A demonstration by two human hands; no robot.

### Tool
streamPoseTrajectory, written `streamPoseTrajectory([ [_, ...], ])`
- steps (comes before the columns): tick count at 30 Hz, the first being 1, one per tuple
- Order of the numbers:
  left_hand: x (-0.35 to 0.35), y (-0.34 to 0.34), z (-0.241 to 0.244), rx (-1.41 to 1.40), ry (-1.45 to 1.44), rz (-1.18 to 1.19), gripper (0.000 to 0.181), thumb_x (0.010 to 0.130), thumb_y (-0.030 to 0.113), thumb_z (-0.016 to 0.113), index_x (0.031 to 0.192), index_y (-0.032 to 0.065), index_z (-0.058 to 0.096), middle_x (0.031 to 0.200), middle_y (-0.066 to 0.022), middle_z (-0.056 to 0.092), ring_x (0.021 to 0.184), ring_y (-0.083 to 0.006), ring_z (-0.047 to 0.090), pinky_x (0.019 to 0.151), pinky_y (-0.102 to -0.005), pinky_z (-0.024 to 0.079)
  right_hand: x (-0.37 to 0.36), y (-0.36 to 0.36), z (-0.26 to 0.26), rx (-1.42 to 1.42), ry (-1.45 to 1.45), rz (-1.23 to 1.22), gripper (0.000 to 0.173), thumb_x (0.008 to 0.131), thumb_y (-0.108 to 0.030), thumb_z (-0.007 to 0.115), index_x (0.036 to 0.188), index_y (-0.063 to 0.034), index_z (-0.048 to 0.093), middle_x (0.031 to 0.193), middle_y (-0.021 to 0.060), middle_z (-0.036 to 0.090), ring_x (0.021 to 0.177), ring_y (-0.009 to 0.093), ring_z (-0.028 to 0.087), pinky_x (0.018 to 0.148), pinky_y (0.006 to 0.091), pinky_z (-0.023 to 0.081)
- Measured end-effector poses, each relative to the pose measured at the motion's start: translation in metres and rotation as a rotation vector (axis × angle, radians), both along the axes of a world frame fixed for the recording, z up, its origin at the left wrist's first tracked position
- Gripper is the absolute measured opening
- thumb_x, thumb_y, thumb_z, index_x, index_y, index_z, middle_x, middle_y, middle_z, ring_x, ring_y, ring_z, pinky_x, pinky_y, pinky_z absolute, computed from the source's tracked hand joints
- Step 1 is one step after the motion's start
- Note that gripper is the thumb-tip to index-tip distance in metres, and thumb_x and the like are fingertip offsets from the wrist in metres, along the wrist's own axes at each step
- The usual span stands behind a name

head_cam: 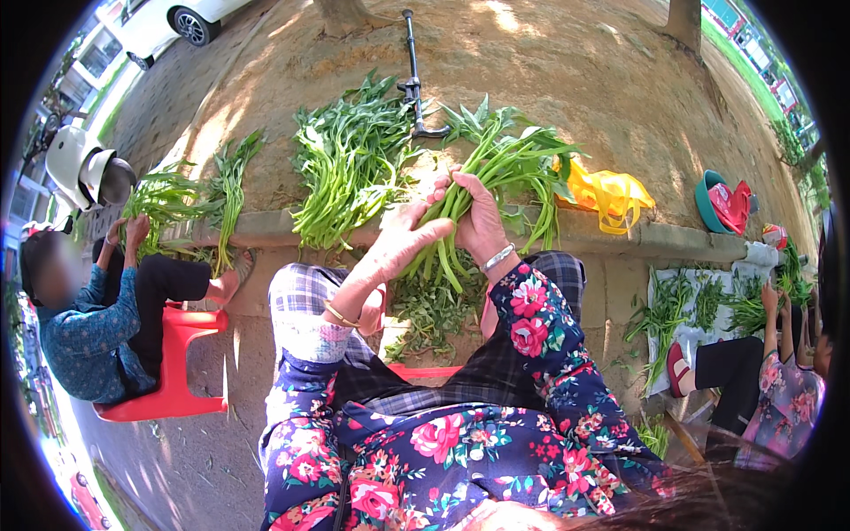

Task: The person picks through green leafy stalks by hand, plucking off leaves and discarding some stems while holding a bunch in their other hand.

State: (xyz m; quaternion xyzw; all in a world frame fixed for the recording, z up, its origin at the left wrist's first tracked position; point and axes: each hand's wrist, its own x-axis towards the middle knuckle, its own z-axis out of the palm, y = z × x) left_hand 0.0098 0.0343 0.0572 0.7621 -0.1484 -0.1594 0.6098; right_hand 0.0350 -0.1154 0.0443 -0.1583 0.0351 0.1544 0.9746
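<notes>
A bunch of leafy greens that look like water spinach (499, 156) is held up in front of me, its leaves pointing up and right. My right hand (477, 216), with a bracelet at the wrist, is closed around the stems. Against their lower ends, my left hand (406, 247) has its thumb across the stems and its fingers partly hidden behind them. Beyond my left hand, a larger pile of the same greens (345, 179) lies over the stone kerb (637, 242). Loose leaves and scraps (431, 318) cover the ground between my legs.
A black walking cane (413, 79) lies on the dirt beyond the greens. To the right are a yellow bag (607, 192) and a teal basin (709, 209). On the left a person sits on a red plastic stool (182, 345); another person's hands work over greens at right.
</notes>
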Motion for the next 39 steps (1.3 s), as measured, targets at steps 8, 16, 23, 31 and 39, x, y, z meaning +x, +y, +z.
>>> streamPoseTrajectory([
  [8, -0.003, -0.018, -0.007, -0.189, 0.243, -0.008, 0.055, 0.075, 0.019, 0.06, 0.123, -0.001, 0.044, 0.106, -0.0102, 0.057, 0.093, -0.0169, 0.055, 0.08, -0.0267, 0.044, 0.003, -0.003, -0.005, -0.091, 0.019, 0.029, 0.021, 0.085, -0.022, 0.059, 0.086, -0.0023, 0.053, 0.082, 0.0123, 0.06, 0.072, 0.023, 0.059, 0.073, 0.0378, 0.052],
  [16, 0.003, 0.005, 0.012, -0.499, 0.461, 0.068, 0.024, 0.079, 0.013, 0.056, 0.1, 0.0016, 0.053, 0.07, -0.0043, 0.057, 0.055, -0.0112, 0.055, 0.048, -0.0231, 0.047, 0.0, -0.007, 0.011, -0.134, -0.078, 0.121, 0.038, 0.086, -0.035, 0.057, 0.106, -0.0038, 0.056, 0.1, 0.0145, 0.062, 0.094, 0.025, 0.06, 0.085, 0.0387, 0.048],
  [23, 0.011, 0.021, 0.013, -0.516, 0.453, 0.069, 0.019, 0.08, 0.017, 0.055, 0.089, -0.0005, 0.054, 0.062, -0.0066, 0.055, 0.052, -0.0161, 0.053, 0.052, -0.0281, 0.048, -0.001, -0.003, -0.003, -0.175, -0.154, 0.111, 0.026, 0.088, -0.021, 0.057, 0.106, -0.0021, 0.055, 0.102, 0.0122, 0.062, 0.093, 0.023, 0.061, 0.087, 0.0391, 0.048],
  [31, 0.013, 0.026, 0.011, -0.542, 0.435, 0.061, 0.021, 0.081, 0.018, 0.054, 0.09, -0.0003, 0.054, 0.06, -0.0064, 0.053, 0.051, -0.0172, 0.051, 0.052, -0.0304, 0.045, -0.003, -0.004, -0.002, -0.164, -0.098, 0.04, 0.024, 0.089, -0.019, 0.055, 0.104, -0.0003, 0.054, 0.1, 0.0144, 0.061, 0.093, 0.027, 0.061, 0.084, 0.0423, 0.05],
  [39, 0.013, 0.026, -0.001, -0.592, 0.478, 0.052, 0.023, 0.082, 0.02, 0.053, 0.094, -0.0002, 0.054, 0.061, -0.0061, 0.052, 0.052, -0.0173, 0.05, 0.052, -0.0308, 0.044, -0.002, -0.007, -0.003, -0.248, -0.088, 0.011, 0.024, 0.091, -0.019, 0.05, 0.099, 0.0034, 0.055, 0.095, 0.0168, 0.063, 0.086, 0.028, 0.064, 0.077, 0.0397, 0.054],
])
